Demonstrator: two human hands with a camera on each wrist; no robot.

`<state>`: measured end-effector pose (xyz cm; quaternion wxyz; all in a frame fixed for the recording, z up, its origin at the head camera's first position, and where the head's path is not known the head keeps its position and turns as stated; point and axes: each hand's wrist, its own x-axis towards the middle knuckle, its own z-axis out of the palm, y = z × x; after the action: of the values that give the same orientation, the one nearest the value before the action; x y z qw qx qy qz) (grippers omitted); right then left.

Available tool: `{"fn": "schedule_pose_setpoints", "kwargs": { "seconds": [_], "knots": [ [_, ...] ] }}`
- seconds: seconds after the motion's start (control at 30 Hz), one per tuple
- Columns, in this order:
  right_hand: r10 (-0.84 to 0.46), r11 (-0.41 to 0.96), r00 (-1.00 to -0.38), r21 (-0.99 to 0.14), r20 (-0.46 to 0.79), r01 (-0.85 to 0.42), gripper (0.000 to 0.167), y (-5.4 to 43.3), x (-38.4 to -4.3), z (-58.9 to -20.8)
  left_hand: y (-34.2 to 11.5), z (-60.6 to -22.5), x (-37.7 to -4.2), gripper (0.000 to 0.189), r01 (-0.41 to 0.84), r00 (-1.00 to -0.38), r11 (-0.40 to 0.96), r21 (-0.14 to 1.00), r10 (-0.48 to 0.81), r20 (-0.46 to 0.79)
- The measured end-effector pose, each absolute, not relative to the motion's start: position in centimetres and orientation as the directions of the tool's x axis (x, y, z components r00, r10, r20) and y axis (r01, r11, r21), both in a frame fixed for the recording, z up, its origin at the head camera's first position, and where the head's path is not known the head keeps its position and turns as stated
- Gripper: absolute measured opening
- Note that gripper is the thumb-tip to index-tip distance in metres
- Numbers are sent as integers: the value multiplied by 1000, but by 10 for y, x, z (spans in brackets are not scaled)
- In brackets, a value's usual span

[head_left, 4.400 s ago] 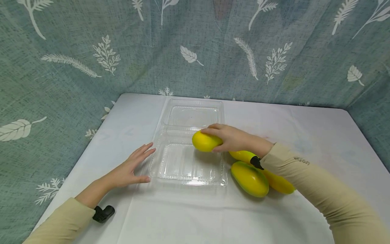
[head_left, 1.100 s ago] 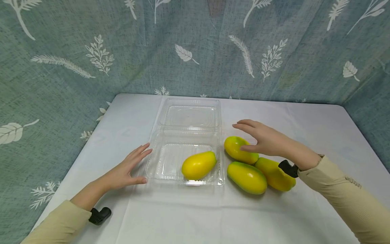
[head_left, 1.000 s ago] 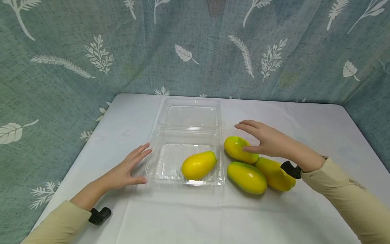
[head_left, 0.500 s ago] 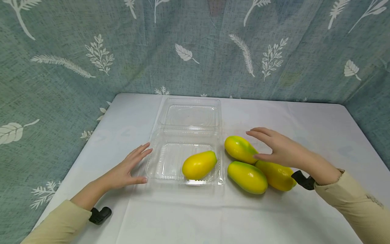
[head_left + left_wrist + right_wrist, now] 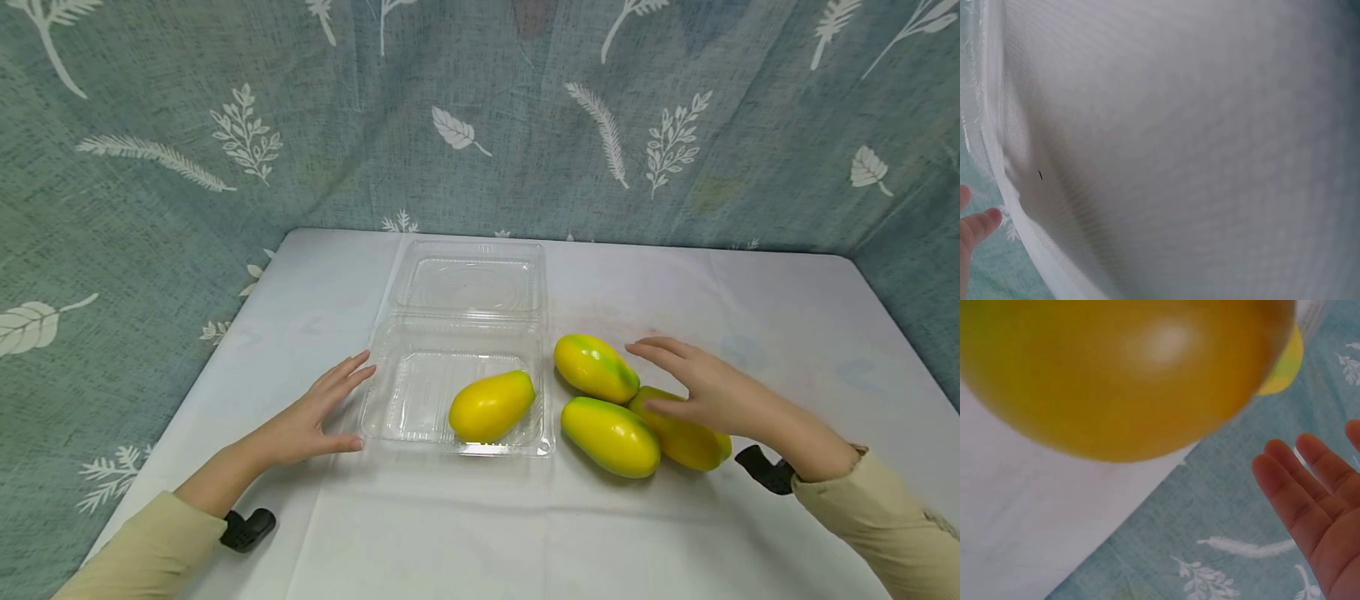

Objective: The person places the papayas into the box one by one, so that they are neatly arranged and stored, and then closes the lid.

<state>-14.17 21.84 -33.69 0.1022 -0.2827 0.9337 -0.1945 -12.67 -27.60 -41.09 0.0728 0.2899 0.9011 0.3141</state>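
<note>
My left hand [image 5: 311,421] holds nothing, fingers spread beside the left wall of a clear plastic clamshell box [image 5: 408,392]; whether it touches the wall is unclear. One yellow mango-shaped fruit [image 5: 491,407] lies in the box's right half. Outside, to the right, three more yellow-green fruits lie together: a rear one [image 5: 596,368], a front one [image 5: 611,437] and a right one [image 5: 686,433]. Over the right one hovers my right hand [image 5: 708,387], thumb and fingers apart and nothing gripped. In the right wrist view, a fruit [image 5: 1129,375] looms close beside the fingers [image 5: 1291,503].
The box's lid [image 5: 468,283] lies folded back flat toward the rear. A white cloth [image 5: 450,533] covers the table, and a leaf-patterned green curtain [image 5: 360,150] stands behind and at the sides. Black wrist cameras sit under the left wrist [image 5: 247,529] and right wrist [image 5: 765,471].
Earlier my right hand carried one fruit over the box; that fruit now lies inside. Since then the empty right hand has drifted right and nearer, over the right fruit. The left hand stays put.
</note>
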Motion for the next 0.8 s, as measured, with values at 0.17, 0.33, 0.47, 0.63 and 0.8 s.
{"fn": "schedule_pose_setpoints", "kwargs": {
  "seconds": [0.17,0.33,0.47,0.63,0.8],
  "knots": [
    [-536,783,-836,-436,-113,-443,65,223,-138,-342,-276,-410,-127,88,472,-824,636,611,564,50],
    [-525,781,-842,-466,-127,-416,65,226,-135,-348,-276,-410,-126,88,468,-826,642,607,562,44],
    [-516,783,-846,-474,-134,-403,64,228,-134,-355,-276,-410,-126,88,470,-825,639,609,563,45],
    [-498,795,-856,-467,-140,-386,64,230,-132,-361,-276,-410,-126,88,467,-826,639,611,562,44],
    [-473,808,-867,-471,-157,-355,66,233,-131,-364,-276,-411,-127,88,465,-827,640,611,561,42]
  ]
}}
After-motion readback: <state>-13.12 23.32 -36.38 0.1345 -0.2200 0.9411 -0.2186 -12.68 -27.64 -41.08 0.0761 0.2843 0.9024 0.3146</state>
